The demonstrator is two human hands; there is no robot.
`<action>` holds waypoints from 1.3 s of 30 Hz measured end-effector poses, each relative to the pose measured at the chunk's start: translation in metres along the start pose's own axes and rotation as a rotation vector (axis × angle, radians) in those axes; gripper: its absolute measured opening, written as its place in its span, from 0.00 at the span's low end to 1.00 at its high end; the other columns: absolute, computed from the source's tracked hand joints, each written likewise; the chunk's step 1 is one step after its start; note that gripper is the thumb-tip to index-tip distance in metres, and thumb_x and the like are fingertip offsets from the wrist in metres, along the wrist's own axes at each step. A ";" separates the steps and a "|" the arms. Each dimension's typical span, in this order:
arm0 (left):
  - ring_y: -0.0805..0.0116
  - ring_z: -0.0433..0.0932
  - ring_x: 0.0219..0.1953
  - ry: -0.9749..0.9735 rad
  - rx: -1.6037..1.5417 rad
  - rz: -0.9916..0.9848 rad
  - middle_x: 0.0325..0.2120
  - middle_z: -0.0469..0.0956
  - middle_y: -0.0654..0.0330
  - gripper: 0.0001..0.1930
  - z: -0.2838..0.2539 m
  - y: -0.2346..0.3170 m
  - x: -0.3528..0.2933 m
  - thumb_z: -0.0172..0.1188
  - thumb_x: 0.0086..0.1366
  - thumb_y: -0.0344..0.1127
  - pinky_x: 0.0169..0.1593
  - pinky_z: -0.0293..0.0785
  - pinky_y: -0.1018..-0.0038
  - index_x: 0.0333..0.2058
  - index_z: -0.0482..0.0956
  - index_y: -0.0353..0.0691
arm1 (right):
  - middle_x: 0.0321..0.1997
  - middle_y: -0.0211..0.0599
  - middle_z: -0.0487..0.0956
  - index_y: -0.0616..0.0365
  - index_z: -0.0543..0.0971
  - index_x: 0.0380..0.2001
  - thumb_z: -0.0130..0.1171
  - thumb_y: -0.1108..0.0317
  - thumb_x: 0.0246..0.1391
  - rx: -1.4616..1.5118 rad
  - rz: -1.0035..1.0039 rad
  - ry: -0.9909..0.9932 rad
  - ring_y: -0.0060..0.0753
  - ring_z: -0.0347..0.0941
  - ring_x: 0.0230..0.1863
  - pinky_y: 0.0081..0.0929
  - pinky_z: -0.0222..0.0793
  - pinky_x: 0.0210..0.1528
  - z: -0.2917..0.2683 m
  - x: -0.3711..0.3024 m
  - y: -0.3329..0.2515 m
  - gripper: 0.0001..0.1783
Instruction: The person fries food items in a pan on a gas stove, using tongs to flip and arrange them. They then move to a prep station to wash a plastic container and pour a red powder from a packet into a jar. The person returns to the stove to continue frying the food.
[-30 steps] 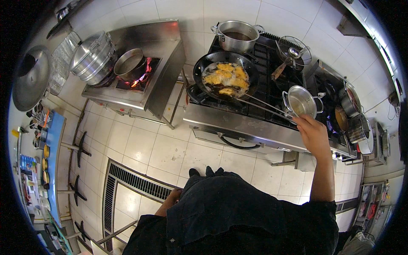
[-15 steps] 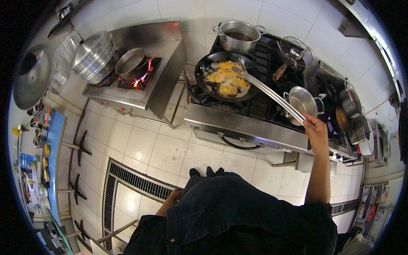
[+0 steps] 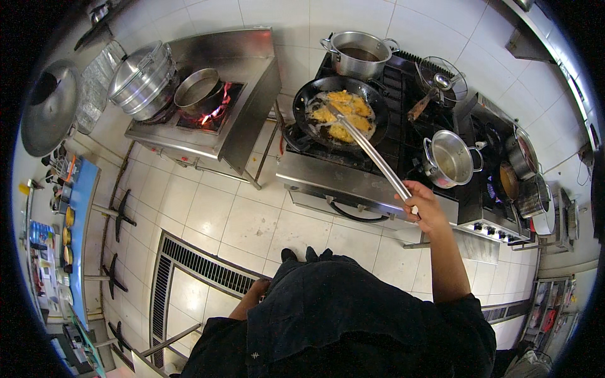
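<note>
A black wok [image 3: 328,84] is seated on a steel gas range [image 3: 359,181], with a two-handled pot [image 3: 356,67] behind it. A second stove [image 3: 236,142] stands to the left, where a pan [image 3: 198,91] is set over flame. The floor [image 3: 252,220] is laid with pale tiles and crossed by a slotted drain [image 3: 208,264]. Golden pieces [image 3: 354,104] are contained in bubbling oil inside the wok. Shelving at the lower right is cut off by the lens rim. Whether a piece is pinched by the tongs [image 3: 378,155] cannot be determined. The tongs are gripped near their rear end by the right hand [image 3: 425,209], its forearm extended forward. The left hand [image 3: 257,290] is held low beside the apron [image 3: 340,302]; its fingers are partly hidden, and its state cannot be told.
</note>
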State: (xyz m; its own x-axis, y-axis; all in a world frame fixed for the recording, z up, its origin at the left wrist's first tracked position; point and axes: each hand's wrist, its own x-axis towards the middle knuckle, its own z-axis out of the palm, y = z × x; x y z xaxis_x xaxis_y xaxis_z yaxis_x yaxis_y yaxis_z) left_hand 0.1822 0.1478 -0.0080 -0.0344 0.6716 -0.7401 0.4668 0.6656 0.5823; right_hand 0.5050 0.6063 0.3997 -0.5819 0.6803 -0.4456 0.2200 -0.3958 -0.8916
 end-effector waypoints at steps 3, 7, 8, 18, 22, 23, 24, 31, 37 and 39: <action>0.53 0.74 0.46 0.009 -0.177 -0.227 0.47 0.73 0.53 0.19 -0.003 0.029 0.001 0.52 0.57 0.39 0.49 0.72 0.65 0.47 0.73 0.41 | 0.42 0.43 0.74 0.55 0.67 0.48 0.52 0.72 0.50 -0.763 -0.283 0.219 0.37 0.75 0.37 0.32 0.71 0.30 0.011 0.000 -0.004 0.19; 0.55 0.74 0.47 0.041 0.464 0.065 0.47 0.73 0.54 0.19 0.030 -0.035 0.018 0.52 0.57 0.37 0.50 0.72 0.67 0.47 0.73 0.41 | 0.43 0.50 0.71 0.56 0.66 0.47 0.52 0.71 0.51 -1.169 -0.613 0.284 0.49 0.74 0.36 0.41 0.71 0.33 0.028 0.004 -0.020 0.18; 0.55 0.74 0.47 0.051 0.337 0.043 0.47 0.73 0.54 0.19 0.032 -0.035 0.022 0.53 0.56 0.37 0.50 0.71 0.67 0.47 0.73 0.41 | 0.43 0.51 0.71 0.56 0.66 0.47 0.51 0.71 0.51 -1.219 -0.570 0.294 0.51 0.74 0.36 0.42 0.72 0.34 0.037 0.000 -0.027 0.18; 0.55 0.73 0.48 0.054 0.458 0.075 0.47 0.73 0.54 0.18 0.031 -0.033 0.031 0.55 0.55 0.36 0.52 0.69 0.67 0.46 0.75 0.44 | 0.43 0.50 0.68 0.57 0.67 0.46 0.50 0.74 0.47 -1.626 -0.412 0.319 0.48 0.74 0.39 0.37 0.75 0.34 0.079 0.005 -0.044 0.20; 0.55 0.72 0.49 0.139 0.472 0.227 0.47 0.73 0.55 0.19 0.045 -0.062 0.046 0.56 0.54 0.37 0.54 0.67 0.67 0.46 0.75 0.45 | 0.42 0.48 0.68 0.59 0.68 0.46 0.50 0.73 0.47 -1.682 -0.506 0.344 0.46 0.74 0.38 0.35 0.76 0.31 0.084 0.017 -0.031 0.19; 0.55 0.71 0.50 0.147 0.528 0.274 0.47 0.73 0.55 0.19 0.045 -0.061 0.048 0.56 0.54 0.38 0.54 0.67 0.68 0.47 0.75 0.46 | 0.42 0.48 0.67 0.59 0.68 0.45 0.50 0.73 0.47 -1.697 -0.533 0.367 0.45 0.74 0.38 0.35 0.76 0.31 0.085 0.020 -0.025 0.19; 0.55 0.71 0.50 0.154 0.584 0.321 0.47 0.74 0.55 0.20 0.045 -0.059 0.049 0.56 0.54 0.39 0.55 0.66 0.68 0.47 0.75 0.46 | 0.41 0.48 0.67 0.59 0.68 0.45 0.49 0.73 0.47 -1.711 -0.560 0.391 0.45 0.73 0.38 0.35 0.76 0.30 0.086 0.023 -0.022 0.18; 0.57 0.69 0.52 0.140 0.454 0.233 0.49 0.72 0.56 0.20 0.054 -0.081 0.062 0.56 0.54 0.43 0.57 0.64 0.69 0.47 0.75 0.47 | 0.34 0.41 0.72 0.55 0.71 0.44 0.51 0.74 0.46 -1.626 -0.596 0.509 0.43 0.75 0.32 0.35 0.74 0.32 0.073 0.022 -0.032 0.17; 0.54 0.70 0.51 0.169 0.470 0.278 0.48 0.72 0.53 0.21 0.048 -0.076 0.046 0.58 0.51 0.41 0.56 0.65 0.67 0.46 0.76 0.48 | 0.34 0.44 0.78 0.55 0.75 0.42 0.51 0.69 0.51 -1.163 -0.700 0.531 0.49 0.76 0.35 0.41 0.72 0.35 0.029 0.019 -0.035 0.14; 0.52 0.70 0.51 0.124 0.363 0.257 0.47 0.73 0.53 0.21 0.034 -0.046 0.035 0.59 0.50 0.41 0.55 0.66 0.66 0.45 0.76 0.47 | 0.34 0.44 0.79 0.56 0.76 0.43 0.54 0.69 0.50 -0.978 -0.592 0.462 0.46 0.76 0.34 0.37 0.70 0.34 0.010 0.025 -0.025 0.15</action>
State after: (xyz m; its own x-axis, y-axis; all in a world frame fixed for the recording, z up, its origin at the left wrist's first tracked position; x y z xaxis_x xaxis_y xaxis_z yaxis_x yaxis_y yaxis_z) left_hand 0.1896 0.1299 -0.0719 0.0280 0.8485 -0.5284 0.7524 0.3301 0.5700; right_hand 0.4775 0.6271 0.4113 -0.5035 0.8306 0.2381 0.6255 0.5405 -0.5627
